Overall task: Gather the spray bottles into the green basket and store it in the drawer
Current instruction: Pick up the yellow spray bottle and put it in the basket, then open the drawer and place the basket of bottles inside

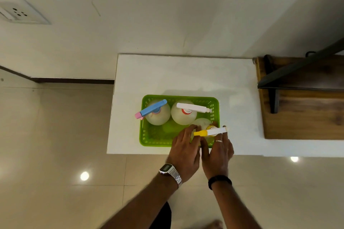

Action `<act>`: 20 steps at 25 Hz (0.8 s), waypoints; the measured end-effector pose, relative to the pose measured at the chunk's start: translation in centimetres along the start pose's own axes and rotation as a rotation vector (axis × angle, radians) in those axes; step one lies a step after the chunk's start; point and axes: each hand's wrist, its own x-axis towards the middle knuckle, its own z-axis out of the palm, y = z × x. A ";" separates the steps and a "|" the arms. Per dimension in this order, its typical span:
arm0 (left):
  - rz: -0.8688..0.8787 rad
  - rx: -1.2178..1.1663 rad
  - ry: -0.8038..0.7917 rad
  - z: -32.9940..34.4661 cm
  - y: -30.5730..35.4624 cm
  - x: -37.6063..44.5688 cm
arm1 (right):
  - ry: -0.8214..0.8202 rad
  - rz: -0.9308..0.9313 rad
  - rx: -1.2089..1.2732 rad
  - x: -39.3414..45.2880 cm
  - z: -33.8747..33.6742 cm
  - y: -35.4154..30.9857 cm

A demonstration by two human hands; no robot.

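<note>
both hands (202, 147) cup the yellow-nozzled spray bottle (208, 132) with spread fingers; it looks light and slick, best held by the neck.

3 spray bottles (183, 115) in green basket (149, 135), hands alongside.

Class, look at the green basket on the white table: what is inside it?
The green basket holds three spray bottles: blue-topped, white-topped and yellow-topped. Both hands, left and right, cover the near right corner, hiding the third bottle's base.
</note>
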 end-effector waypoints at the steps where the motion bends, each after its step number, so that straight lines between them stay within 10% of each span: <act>1: 0.006 0.004 -0.001 0.1 -0.1 0.0 | -0.005 0.007 0.006 0.0 0.0 0.0; 14: -0.080 -0.009 0.091 0.1 -4.0 -9.6 | -0.008 0.062 0.121 -3.5 -3.3 2.6; 20: -0.747 -0.403 0.219 0.5 -13.0 -17.6 | -0.351 0.203 -0.152 -10.4 -1.1 8.3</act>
